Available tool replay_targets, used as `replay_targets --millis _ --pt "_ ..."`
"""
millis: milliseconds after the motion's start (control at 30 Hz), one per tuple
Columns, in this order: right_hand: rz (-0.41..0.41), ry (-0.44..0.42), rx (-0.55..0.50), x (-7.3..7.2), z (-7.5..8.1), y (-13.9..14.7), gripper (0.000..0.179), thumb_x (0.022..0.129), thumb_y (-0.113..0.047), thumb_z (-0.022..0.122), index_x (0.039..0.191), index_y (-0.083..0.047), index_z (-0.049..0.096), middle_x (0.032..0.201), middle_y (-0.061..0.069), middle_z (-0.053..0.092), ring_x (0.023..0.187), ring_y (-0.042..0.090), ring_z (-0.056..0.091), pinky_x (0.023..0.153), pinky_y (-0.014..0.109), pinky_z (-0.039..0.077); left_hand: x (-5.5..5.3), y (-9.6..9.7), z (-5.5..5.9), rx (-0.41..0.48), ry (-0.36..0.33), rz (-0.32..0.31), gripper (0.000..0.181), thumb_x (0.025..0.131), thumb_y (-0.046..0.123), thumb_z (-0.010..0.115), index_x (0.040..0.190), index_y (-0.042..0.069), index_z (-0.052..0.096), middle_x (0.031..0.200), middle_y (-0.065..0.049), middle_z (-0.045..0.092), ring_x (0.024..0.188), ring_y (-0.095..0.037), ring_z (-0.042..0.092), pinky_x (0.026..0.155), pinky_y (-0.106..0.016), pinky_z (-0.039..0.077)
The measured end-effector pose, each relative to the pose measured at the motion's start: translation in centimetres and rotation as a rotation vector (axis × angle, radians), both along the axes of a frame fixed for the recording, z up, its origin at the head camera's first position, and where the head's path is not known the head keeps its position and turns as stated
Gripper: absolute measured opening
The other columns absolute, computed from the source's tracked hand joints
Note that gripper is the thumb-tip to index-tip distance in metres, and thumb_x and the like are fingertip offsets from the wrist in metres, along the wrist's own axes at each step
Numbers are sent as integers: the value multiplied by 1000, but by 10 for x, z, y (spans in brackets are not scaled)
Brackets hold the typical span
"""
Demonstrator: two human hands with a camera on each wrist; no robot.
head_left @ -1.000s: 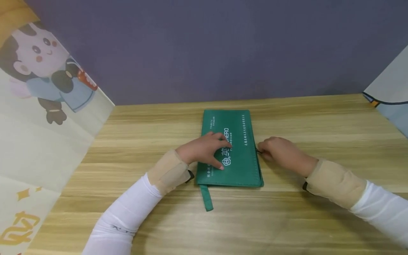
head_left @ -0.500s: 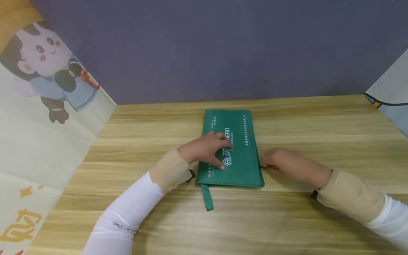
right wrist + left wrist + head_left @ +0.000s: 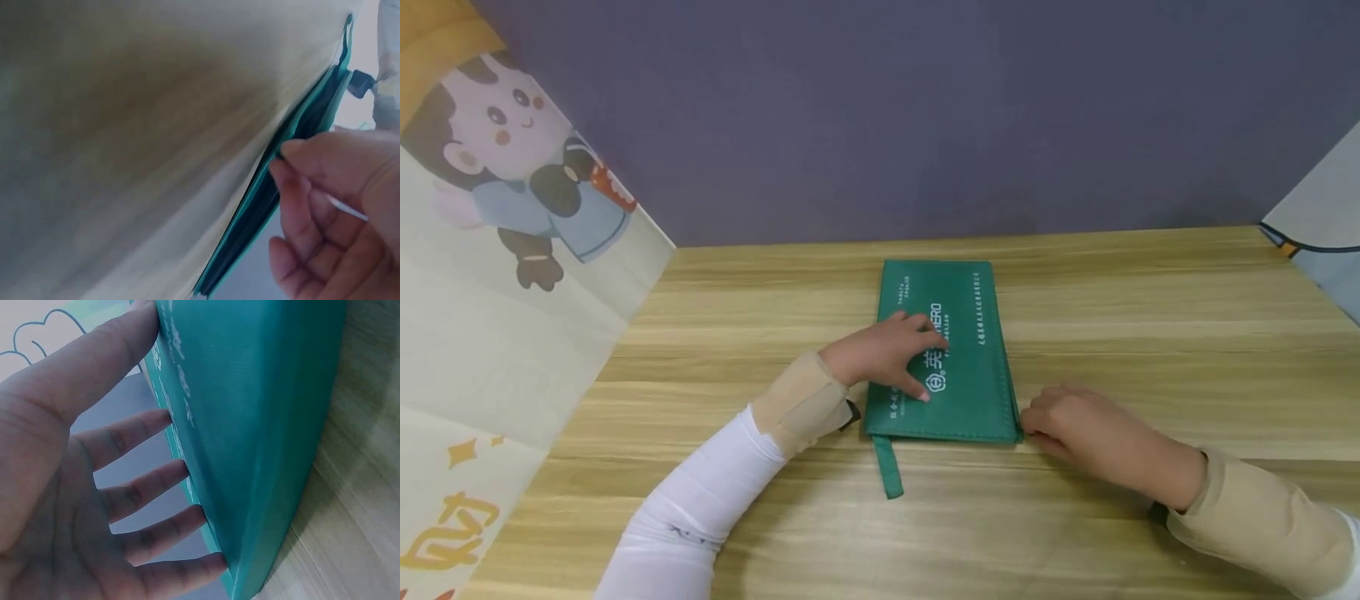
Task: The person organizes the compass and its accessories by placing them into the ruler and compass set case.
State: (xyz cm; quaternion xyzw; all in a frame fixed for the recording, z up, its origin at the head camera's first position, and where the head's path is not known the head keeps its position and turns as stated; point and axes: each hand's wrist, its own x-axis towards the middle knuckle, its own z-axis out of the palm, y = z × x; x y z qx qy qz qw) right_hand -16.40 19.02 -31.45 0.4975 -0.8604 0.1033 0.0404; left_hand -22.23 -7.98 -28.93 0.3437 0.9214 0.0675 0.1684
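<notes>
A flat green zip pouch (image 3: pixel 973 367) with white lettering lies on the wooden table. My left hand (image 3: pixel 886 348) rests spread over its left part, thumb and fingertips pressing on the top face; the left wrist view shows those fingers (image 3: pixel 153 534) nearly straight against the green cover. At the pouch's near right corner, my right hand (image 3: pixel 1093 433) pinches the zipper pull between thumb and forefinger, which hide it. In the right wrist view, the dark zipper edge (image 3: pixel 240 231) runs between two green borders, parted on both sides of the pinch.
A green strap loop (image 3: pixel 888 468) sticks out from the pouch's near left corner. The wooden tabletop (image 3: pixel 760 308) reaches back to a dark blue-grey panel (image 3: pixel 925 125). On the left stands a white panel (image 3: pixel 482 358) with a cartoon figure; another light panel (image 3: pixel 1330 196) is at the right.
My right hand has slid along the pouch's right edge toward the near corner, pulling the zipper pull with it. My left hand and the pouch have stayed in place.
</notes>
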Motion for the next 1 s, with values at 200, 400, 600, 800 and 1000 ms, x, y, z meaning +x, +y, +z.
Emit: replay_targets --millis 200,400,600,800,1000 --pt "-76 -13 2 14 1 -5 30 73 -4 76 65 -22 53 62 -13 47 61 4 47 60 29 42 -1 0 0 -7 -1 -8 72 77 43 74 139 20 46 138 -6 41 115 -23 39 97 -34 39" --pt "-117 -3 -31 23 -1 -10 32 73 -2 74 62 -22 51 60 -14 48 59 3 47 56 27 42 -1 -1 -1 9 3 -27 72 77 43 74 139 20 45 136 -6 41 108 -21 38 93 -33 39" --pt "-155 25 -6 31 -3 -21 30 72 0 72 59 -18 52 56 -9 50 53 6 49 51 26 43 -1 -2 -2 7 3 -21 73 77 43 74 139 20 45 136 -6 41 108 -21 37 93 -32 39" --pt "-189 115 63 43 -5 -36 27 70 1 71 59 -13 52 53 -5 50 52 10 51 46 25 42 0 -2 0 -3 -6 -5 73 77 42 74 140 21 44 138 -6 39 111 -22 38 93 -33 40" --pt "-175 67 104 44 -2 -52 26 73 -1 70 58 -13 52 52 -4 50 50 10 51 44 26 42 1 0 2 0 -6 -8 73 78 42 74 140 20 43 137 -7 39 110 -23 38 92 -33 40"
